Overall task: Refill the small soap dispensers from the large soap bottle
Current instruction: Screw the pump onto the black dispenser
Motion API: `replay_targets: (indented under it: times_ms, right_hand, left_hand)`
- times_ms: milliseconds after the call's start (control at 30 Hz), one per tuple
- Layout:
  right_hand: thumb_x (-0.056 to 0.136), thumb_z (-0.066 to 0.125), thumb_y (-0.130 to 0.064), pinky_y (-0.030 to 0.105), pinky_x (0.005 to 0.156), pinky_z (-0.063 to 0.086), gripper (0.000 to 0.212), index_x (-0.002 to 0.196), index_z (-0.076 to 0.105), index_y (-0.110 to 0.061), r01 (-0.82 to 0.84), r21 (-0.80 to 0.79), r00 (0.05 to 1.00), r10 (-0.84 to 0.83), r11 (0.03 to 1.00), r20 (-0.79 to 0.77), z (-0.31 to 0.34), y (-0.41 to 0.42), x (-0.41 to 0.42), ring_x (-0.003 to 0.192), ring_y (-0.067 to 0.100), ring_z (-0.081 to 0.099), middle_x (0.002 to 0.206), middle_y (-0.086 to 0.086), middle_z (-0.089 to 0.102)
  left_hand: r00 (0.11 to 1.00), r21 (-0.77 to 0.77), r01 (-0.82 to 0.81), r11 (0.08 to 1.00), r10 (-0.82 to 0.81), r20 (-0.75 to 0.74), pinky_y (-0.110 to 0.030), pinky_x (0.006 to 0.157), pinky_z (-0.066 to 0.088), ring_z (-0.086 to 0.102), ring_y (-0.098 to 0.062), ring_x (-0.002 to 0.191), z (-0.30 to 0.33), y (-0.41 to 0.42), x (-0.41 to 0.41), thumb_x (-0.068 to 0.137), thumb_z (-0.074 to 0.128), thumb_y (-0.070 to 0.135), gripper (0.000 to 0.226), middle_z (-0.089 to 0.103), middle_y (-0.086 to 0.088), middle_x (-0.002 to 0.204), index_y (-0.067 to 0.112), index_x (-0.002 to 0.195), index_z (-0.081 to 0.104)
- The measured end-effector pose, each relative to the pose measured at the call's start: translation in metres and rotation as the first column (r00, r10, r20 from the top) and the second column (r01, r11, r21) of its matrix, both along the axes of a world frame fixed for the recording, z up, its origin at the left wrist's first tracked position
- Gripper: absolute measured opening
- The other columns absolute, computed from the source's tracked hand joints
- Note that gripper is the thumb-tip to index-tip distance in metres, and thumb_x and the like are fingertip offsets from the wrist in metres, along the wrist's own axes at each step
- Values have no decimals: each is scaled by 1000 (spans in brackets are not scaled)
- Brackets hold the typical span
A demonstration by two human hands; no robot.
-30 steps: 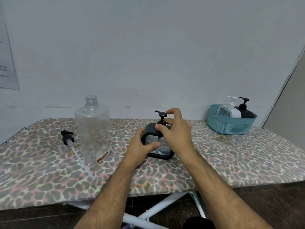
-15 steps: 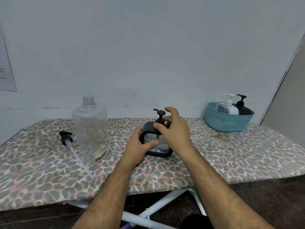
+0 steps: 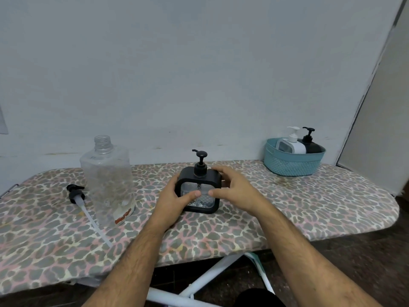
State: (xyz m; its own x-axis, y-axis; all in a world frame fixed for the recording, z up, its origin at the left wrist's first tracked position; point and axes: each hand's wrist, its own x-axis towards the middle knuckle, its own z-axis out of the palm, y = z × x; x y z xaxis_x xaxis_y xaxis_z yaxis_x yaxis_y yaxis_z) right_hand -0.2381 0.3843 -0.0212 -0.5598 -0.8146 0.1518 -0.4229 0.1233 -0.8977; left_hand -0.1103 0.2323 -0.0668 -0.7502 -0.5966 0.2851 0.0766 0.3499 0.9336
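Your left hand and right hand both clasp the square black soap dispenser standing mid-board on the leopard-print ironing board, thumbs on its clear front, the uncapped large soap bottle upright just left.

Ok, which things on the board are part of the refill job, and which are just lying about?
Job:
- large clear bottle, cap off
- its pump, lying beside it
- square black dispenser, held by left hand and right hand
- white dispenser and black dispenser in the teal basket

Lying about:
- paper on wall
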Motion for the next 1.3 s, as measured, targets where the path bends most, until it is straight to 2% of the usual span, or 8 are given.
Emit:
replay_targets:
  times_ms: [200,400,600,833,1000,1100,1200,1300]
  right_hand:
    - [70,86,-12,45,92,57,60,123,60,-23,-6,-7,1000,6,1000,-1,2,10,-13,103,17,69,113,-1,71]
    - [65,90,-20,38,88,58,61,119,62,-26,94,-51,995,-96,994,-35,5,31,-29,99,12,70,111,-7,72]
    - [67,89,-22,30,82,58,53,114,65,-21,274,-115,953,-286,955,-100,19,58,-52,91,11,70,102,-8,72]
    - [69,88,-24,34,85,58,49,112,65,-21,427,-192,892,-446,884,-71,27,81,-96,91,10,70,99,-8,73]
    - [70,87,-25,27,79,56,45,108,63,-23,529,-245,824,-561,813,-83,37,85,-125,89,7,67,96,-12,69]
    - [72,86,-26,21,76,53,44,109,62,-23,576,-279,780,-619,768,-91,46,84,-144,88,4,65,93,-17,65]
    - [73,85,-28,10,66,44,48,115,62,-18,620,-306,731,-674,722,-109,58,82,-165,83,-4,60,92,-15,63]
    - [73,85,-30,13,65,44,51,117,63,-15,667,-312,677,-725,677,-129,67,78,-185,85,7,63,97,-8,67]
  left_hand:
    - [999,-63,36,997,-34,33,-24,91,49,63,2,106,5,0,-7,81,80,26,58,67,16,119,35,131,53]
    - [997,-75,70,995,-68,31,-12,81,48,63,11,99,19,19,-31,82,79,19,55,67,19,114,34,129,54]
    - [999,-81,47,996,-46,12,-29,96,48,59,0,110,25,45,-74,84,76,37,55,64,18,121,34,134,54]
    - [990,-33,137,990,-136,47,-42,104,48,54,-11,126,32,70,-125,86,75,30,56,58,16,127,46,131,46]
    - [980,-48,159,986,-152,130,-21,89,50,44,-15,136,27,79,-158,87,73,36,77,44,1,151,29,152,31]
    - [968,-120,169,978,-142,208,-41,110,43,43,-15,137,20,82,-175,87,72,42,84,41,0,154,25,155,27]
    - [954,-199,188,962,-131,268,-43,116,35,39,-15,140,16,83,-192,88,71,42,82,38,2,156,25,155,26]
    - [945,-280,214,936,-126,302,-41,116,34,39,-16,140,14,83,-207,89,69,43,82,33,3,158,28,155,24]
